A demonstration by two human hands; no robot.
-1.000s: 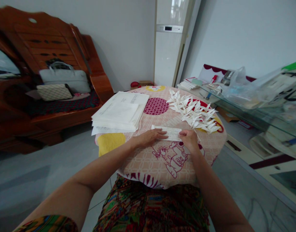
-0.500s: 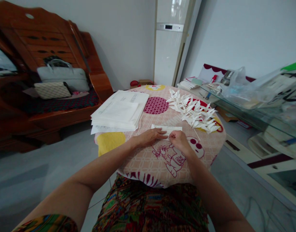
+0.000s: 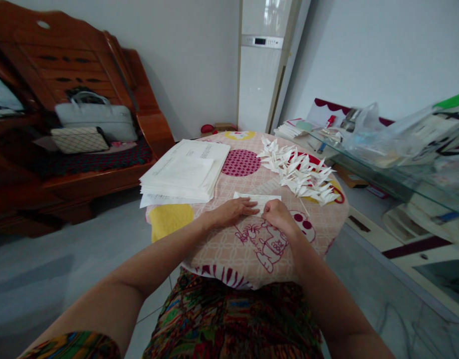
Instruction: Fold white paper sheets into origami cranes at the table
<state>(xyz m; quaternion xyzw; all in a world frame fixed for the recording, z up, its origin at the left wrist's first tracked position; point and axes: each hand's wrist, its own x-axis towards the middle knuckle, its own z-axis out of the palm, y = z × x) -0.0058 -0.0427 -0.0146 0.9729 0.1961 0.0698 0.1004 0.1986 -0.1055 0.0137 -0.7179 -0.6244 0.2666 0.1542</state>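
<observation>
A folded strip of white printed paper (image 3: 260, 199) lies on a round table covered by a pink patterned cloth (image 3: 248, 249). My left hand (image 3: 231, 211) lies flat on the strip's left part, fingers stretched out. My right hand (image 3: 276, 215) presses on the strip's near edge with its fingers curled together, close beside the left fingertips. A pile of several white folded paper cranes (image 3: 300, 174) lies just beyond my right hand. A thick stack of white sheets (image 3: 184, 172) sits at the table's left side.
A carved wooden bench (image 3: 65, 114) with a grey bag (image 3: 97, 117) stands at the left. A tall white appliance (image 3: 261, 65) stands against the far wall. A glass shelf (image 3: 394, 164) with plastic bags and papers runs along the right. Grey tiled floor surrounds the table.
My right hand has slid left along the strip's near edge, from its right end to its middle, close to my left hand. My left hand has stayed in place.
</observation>
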